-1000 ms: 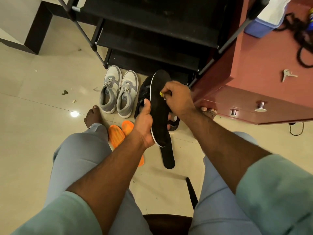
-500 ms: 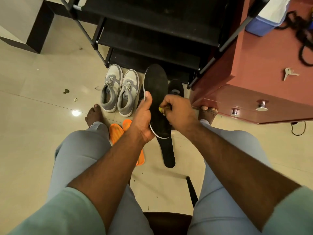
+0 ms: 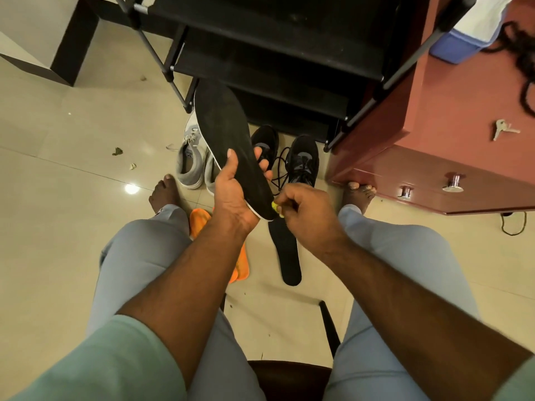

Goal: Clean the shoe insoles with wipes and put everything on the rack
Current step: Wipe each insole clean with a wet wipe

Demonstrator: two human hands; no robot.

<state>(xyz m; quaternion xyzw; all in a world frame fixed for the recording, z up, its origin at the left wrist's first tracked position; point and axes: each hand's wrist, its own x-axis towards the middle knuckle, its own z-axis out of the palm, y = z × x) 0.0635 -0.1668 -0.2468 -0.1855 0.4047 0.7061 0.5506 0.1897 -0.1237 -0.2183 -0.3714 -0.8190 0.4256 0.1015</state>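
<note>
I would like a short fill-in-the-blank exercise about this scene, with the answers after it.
1. The left hand holds a ___ insole.
2. The right hand pinches a small ___ wipe at the insole's heel.
3. The orange insoles lie on the ___.
4. The keys lie on the ___ cabinet.

Answers: black; yellow; floor; red

A single head-worn, wide-angle camera supplies the only view. It looks forward and steeply down from above a seated person's lap. Both forearms enter from the lower edge and meet near the frame centre, close to the lens. The knees fill the lower third. The floor (image 3: 58, 227) occupies the left side and centre. The black rack (image 3: 275, 53) sits at the top centre, and the red cabinet (image 3: 448, 111) fills the upper right. Straight lines bow toward the frame edges. No second view exists, so no overlap applies.
</note>
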